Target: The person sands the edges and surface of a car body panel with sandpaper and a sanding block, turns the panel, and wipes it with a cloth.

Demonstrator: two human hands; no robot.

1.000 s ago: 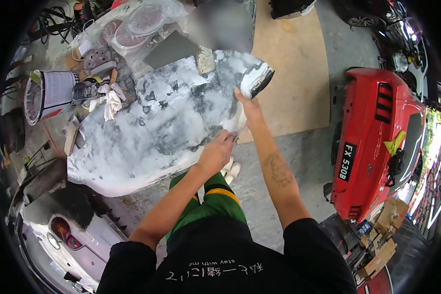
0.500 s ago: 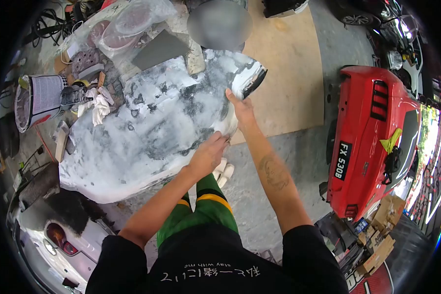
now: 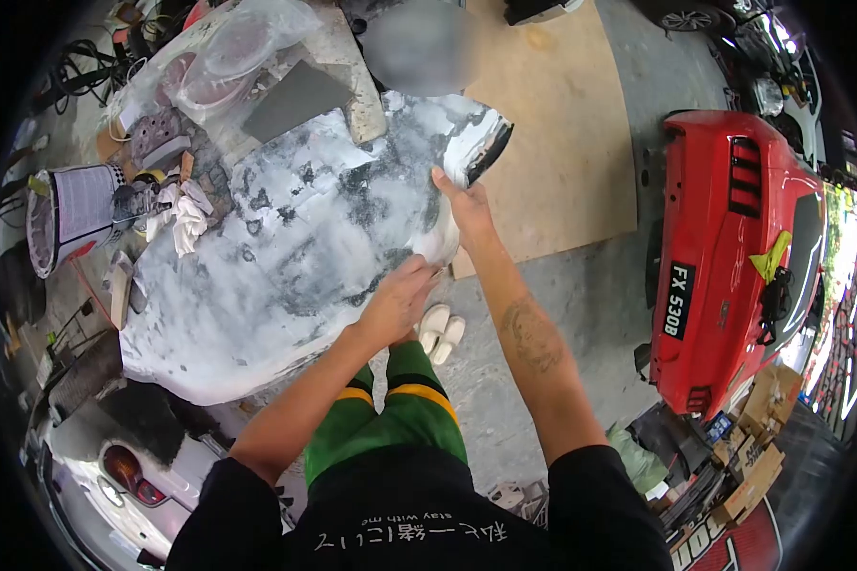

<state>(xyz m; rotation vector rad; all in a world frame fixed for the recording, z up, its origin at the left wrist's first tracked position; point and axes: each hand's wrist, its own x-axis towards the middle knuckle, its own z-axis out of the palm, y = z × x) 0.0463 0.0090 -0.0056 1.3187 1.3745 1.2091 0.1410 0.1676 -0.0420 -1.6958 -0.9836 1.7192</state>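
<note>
A large curved panel (image 3: pixel 286 257), mottled white and grey, lies in front of me, with a dark tip at its right end. My right hand (image 3: pixel 467 207) grips its right edge, thumb on the top surface and the other fingers out of sight over the edge. Lower down, my left hand (image 3: pixel 400 297) is closed at the panel's near edge, fingers bent together. Whatever it may hold is too small and hidden to name.
Beyond the panel are a grey sheet (image 3: pixel 297 102), plastic-wrapped tubs (image 3: pixel 221 71) and a brown board (image 3: pixel 552 124). White rags (image 3: pixel 190 217) and a bucket (image 3: pixel 71 211) are at left, a red car (image 3: pixel 724 266) at right. Pale shoes (image 3: pixel 440 333) stand on the floor.
The view has shifted, showing more of the pale shoes. Both hands remain at the panel's right part, with little visible change in their grip.
</note>
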